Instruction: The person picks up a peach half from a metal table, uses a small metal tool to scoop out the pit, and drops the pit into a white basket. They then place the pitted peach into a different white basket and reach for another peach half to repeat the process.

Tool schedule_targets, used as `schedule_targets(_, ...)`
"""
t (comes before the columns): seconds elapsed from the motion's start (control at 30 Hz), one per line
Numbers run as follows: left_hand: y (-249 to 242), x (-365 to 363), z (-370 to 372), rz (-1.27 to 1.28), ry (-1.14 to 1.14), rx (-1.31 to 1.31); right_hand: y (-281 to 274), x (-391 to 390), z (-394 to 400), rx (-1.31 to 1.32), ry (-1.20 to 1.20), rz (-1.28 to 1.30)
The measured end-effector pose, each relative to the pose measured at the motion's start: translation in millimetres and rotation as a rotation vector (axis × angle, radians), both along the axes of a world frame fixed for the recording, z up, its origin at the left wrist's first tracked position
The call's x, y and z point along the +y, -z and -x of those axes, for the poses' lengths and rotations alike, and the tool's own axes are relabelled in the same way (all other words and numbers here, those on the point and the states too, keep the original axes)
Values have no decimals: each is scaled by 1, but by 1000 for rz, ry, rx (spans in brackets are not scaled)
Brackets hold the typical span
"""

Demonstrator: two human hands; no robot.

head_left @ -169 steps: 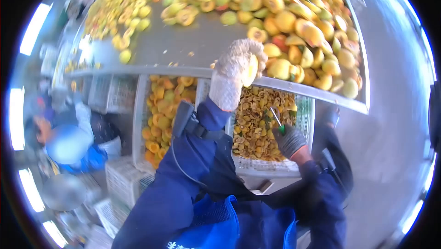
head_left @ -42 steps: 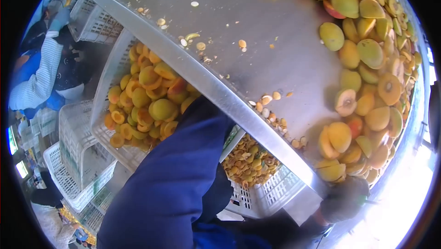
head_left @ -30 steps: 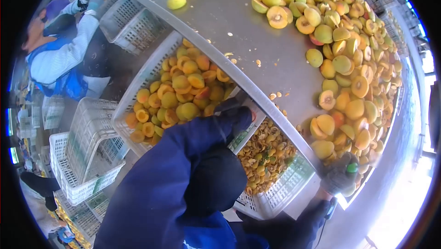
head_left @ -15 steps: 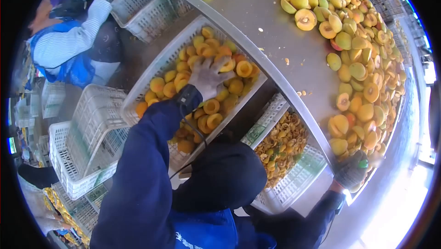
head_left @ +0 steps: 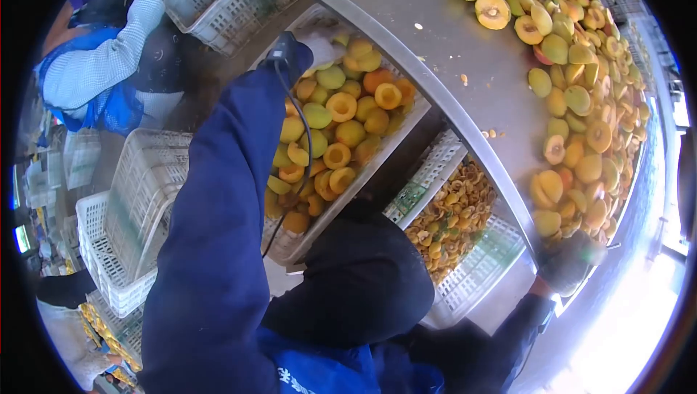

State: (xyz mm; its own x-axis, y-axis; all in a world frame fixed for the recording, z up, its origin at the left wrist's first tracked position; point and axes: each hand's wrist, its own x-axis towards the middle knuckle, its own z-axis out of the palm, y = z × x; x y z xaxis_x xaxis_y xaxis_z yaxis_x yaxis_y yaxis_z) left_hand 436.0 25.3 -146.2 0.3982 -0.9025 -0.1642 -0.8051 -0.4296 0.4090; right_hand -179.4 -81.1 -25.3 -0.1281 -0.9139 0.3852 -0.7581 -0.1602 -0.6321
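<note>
My left hand (head_left: 324,47), in a pale glove, is at the far end of a white plastic crate (head_left: 353,194) filled with whole and halved apricots (head_left: 341,107). It is blurred and its fingers are partly hidden, so its grip does not show. My right hand (head_left: 572,263), in a dark grey glove, rests by the metal table's right edge, beside the near end of a heap of halved apricots (head_left: 573,100). Its fingers look curled, and a short thin metal piece (head_left: 613,246) sticks out beside it. What it holds I cannot make out.
A metal table (head_left: 443,53) with a raised rim curves across the view. Under it stands a crate of apricot scraps (head_left: 457,216). White crates (head_left: 116,249) are stacked at left, and more crates (head_left: 225,13) stand behind. A co-worker (head_left: 102,67) sits at upper left.
My left hand has moved from the middle of the apricots to the crate's far end, uncovering greener fruit. The view has shifted slightly; my right hand stays by the table edge.
</note>
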Motion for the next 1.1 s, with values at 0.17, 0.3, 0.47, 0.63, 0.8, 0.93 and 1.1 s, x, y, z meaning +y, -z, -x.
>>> schedule_targets(0.17,-19,66,37,333,-59,-384,-1,1,-2,53,-91,137)
schedule_targets(0.3,-12,170,124,125,-84,-414,31,-26,67,185,-79,10)
schedule_targets(0.47,-41,266,179,-137,-7,-332,16,-28,59,1433,-16,-30)
schedule_targets(0.63,-53,295,194,-35,277,75,37,-40,95,991,-139,58)
schedule_targets(0.8,-61,232,169,-32,41,-60,56,-59,125,1090,-135,-8)
schedule_targets(0.93,-24,242,187,-2,-59,-213,6,-27,45,1281,-31,-153)
schedule_targets(1.1,-30,279,215,16,161,348,20,-32,46,1599,43,-144)
